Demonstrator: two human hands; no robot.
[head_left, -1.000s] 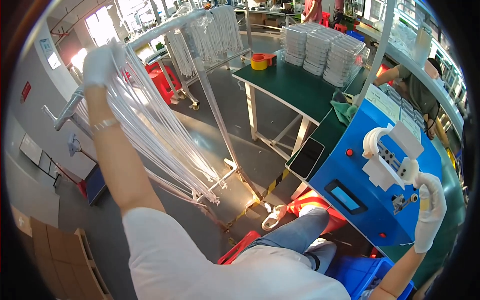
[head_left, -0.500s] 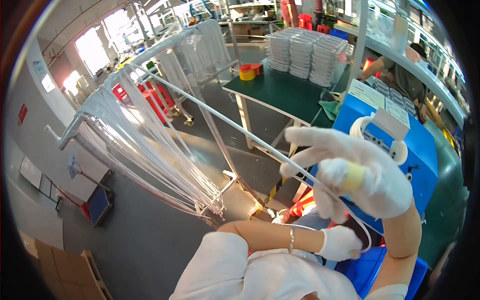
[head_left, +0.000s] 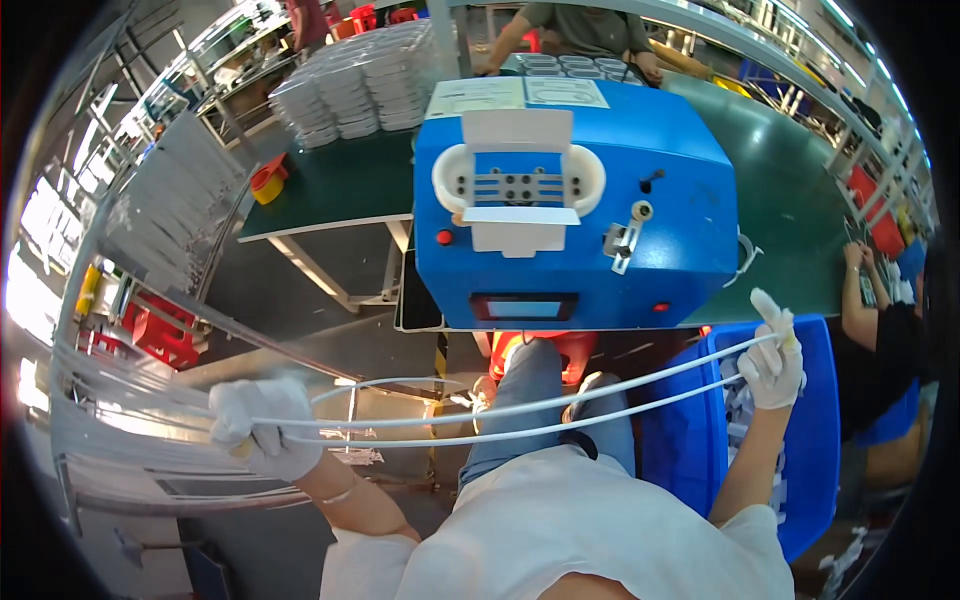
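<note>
White cords (head_left: 530, 407) run in two strands across my lap, stretched between my hands. My left hand (head_left: 262, 425), in a white glove, is closed around them at the left, close to the rack of hanging cords, and is slightly blurred. My right hand (head_left: 772, 360), also gloved, grips their other end above the blue bin (head_left: 822, 400), with its index finger pointing up. Another white cord (head_left: 390, 382) curves loosely near my left hand. Ahead of me stands a blue machine (head_left: 590, 260) with a white-rimmed slotted opening, a small screen and red buttons.
Stacked clear plastic trays (head_left: 375, 85) and an orange-and-yellow tape dispenser (head_left: 268, 182) sit on the green table (head_left: 340, 190). Cords hang from a rack (head_left: 60, 400) at the left. White pieces lie in the bin. Co-workers sit beyond the machine and at far right.
My view has turned right toward the machine. My left hand has moved from beside the right hand out to the left. My right hand has lowered over the bin, the cords now stretched between both.
</note>
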